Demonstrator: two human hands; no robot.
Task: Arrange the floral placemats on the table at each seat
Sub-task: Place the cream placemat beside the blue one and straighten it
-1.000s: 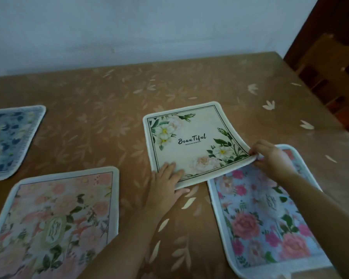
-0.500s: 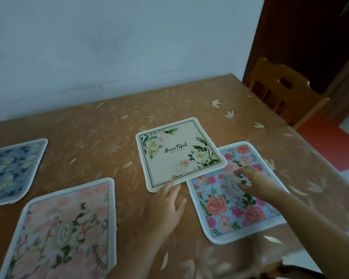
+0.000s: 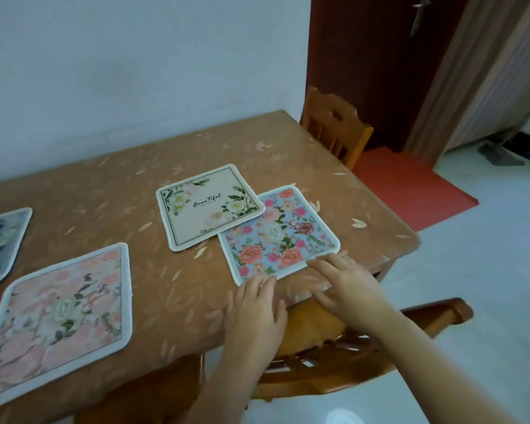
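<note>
Four mats are sitting on the table (image 3: 110, 191).

- The dark blue mat (image 3: 0, 243) is lying flat at the left edge, partly out of view. Looks placed.
- The pink mat (image 3: 62, 316) is lying flat by the near edge, left side. Looks placed too.
- The cream mat (image 3: 208, 206) is sitting mid-table and angled, not at any edge. Its right corner is overlapping the far-left side of the rose mat (image 3: 279, 237). I'd say it is still needing a seat.
- The rose mat is lying by the near edge towards the right corner, above the near chair (image 3: 380, 347). It is being squared up now.

Hands:
- The left hand (image 3: 256, 313) is lying flat, fingers straight, with the tips touching the rose mat's near-left corner.
- The right hand (image 3: 349, 286) is also flat, fingers spread, and is touching the same near edge towards its right corner.
- The hands are apart and neither is gripping anything.

Progress: I'm judging it about half done. Two mats are set, one is being aligned, and the overlap is still to be cleared. The far chair (image 3: 334, 130) at the right edge is showing no mat in front of it.

Versus a second ago: both hands were working the cream mat, the right one pinching its corner. Half a second ago the right hand had gone onto the middle of the rose mat. Now both hands are at the rose mat's near edge, and the view is swinging right.
</note>
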